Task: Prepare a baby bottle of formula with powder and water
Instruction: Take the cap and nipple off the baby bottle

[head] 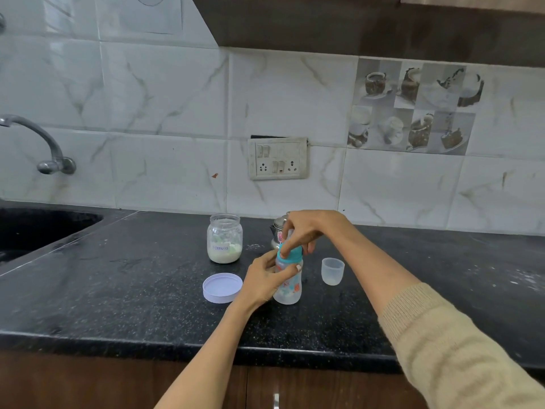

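We have the baby bottle (288,286) standing upright on the black speckled counter (132,293), near the middle and a little back from the front edge. Our left hand (267,280) wraps its fingers around the bottle's upper body, just under the teal collar (290,252), holding it steady. Our right hand (305,230) comes over from above, fingers and thumb closed on the collar and the nipple top. Through the clear printed wall of the bottle we see a pale whitish layer near the bottom; whether it is powder or liquid we cannot tell.

Behind and to the left of the bottle stands an open glass jar (224,238) with a small label, its lower part filled with off-white powder and the upper walls dusted. Its white lid (222,287) lies flat on the counter in front of it, just beside our left wrist. To the right of the bottle the clear bottle cap (332,271) sits mouth up, with a faint pale trace at its bottom. A small steel vessel (277,231) stands behind the bottle, mostly hidden by our right hand, so we cannot see what it holds.
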Available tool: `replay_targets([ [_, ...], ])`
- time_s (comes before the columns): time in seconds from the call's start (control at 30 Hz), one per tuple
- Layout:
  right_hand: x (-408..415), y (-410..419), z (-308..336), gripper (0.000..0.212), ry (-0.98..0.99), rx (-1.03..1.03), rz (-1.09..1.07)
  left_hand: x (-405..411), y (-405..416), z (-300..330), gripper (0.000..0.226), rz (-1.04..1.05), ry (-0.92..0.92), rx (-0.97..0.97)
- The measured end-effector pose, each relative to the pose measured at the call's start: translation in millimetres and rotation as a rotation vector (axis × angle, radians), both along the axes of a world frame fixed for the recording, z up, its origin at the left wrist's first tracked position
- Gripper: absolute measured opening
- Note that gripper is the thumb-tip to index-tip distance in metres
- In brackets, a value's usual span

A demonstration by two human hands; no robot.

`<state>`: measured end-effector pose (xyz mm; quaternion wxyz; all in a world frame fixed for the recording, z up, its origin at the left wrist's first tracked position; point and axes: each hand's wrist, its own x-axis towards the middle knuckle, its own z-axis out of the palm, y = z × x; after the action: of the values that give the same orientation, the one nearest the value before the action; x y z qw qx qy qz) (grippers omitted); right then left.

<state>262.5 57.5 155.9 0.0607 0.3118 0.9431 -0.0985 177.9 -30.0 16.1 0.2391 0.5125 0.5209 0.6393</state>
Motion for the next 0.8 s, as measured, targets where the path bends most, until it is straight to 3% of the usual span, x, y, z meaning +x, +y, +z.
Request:
replay_targets([
  [0.13, 4.6, 0.5, -9.1, 0.056, -0.055, 0.069, -0.038, 2.2, 1.7, -0.9, 0.023, 0.052, 0.011, 0.016],
  [0.33, 6.8, 9.2, -13.4, 0.038, 0.071, -0.041, 0.056, -4.0, 3.5, 3.7, 0.023, 0.031, 0.048, -0.027],
  [0.43, 3.4, 14.4, -12.8, 0.041, 0.058, -0.066, 0.071, -9.0, 4.8, 3.8, 0.025, 0.011, 0.056, -0.046],
  [0.67, 0.7, 14.2, -3.0, 0.024, -0.02, -0.103, 0.062, -9.7, 5.7, 5.4, 0.028, -0.016, 0.053, -0.054],
  [0.8, -4.3, 3.3, 3.3, 0.043, -0.13, -0.071, -0.005, -3.6, 4.5, 3.5, 0.038, 0.06, 0.112, -0.084],
])
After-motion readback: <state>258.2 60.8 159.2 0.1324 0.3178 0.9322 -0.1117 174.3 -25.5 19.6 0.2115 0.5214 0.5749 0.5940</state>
